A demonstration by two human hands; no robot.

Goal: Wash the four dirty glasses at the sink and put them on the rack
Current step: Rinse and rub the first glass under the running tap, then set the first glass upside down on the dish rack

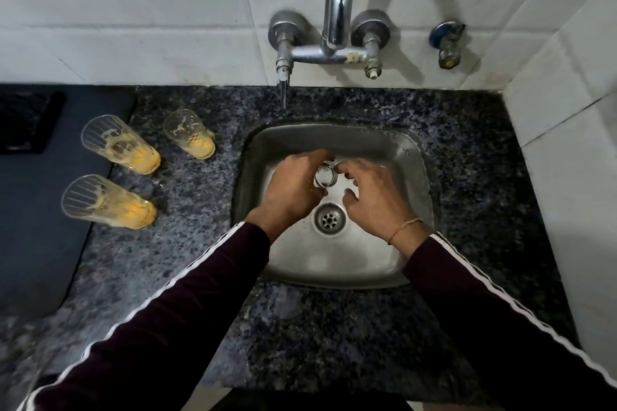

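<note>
First of four, by the look of it: one clear ribbed drinking glass (pixel 324 174) held over the square stainless-steel sink (pixel 410 157), mouth up toward the camera, gripped in the curled left hand (pixel 289 188). Right hand (pixel 374 200) just beside the rim, fingers bent, thumb and forefinger at the edge; whether pinching or only touching, impossible to tell. Left to do: three tumblers streaked with yellow residue (pixel 120 143) (pixel 190 133) (pixel 107 202), standing on the speckled dark granite counter (pixel 334 327), well apart from the basin. No rack identifiable anywhere in view.
</note>
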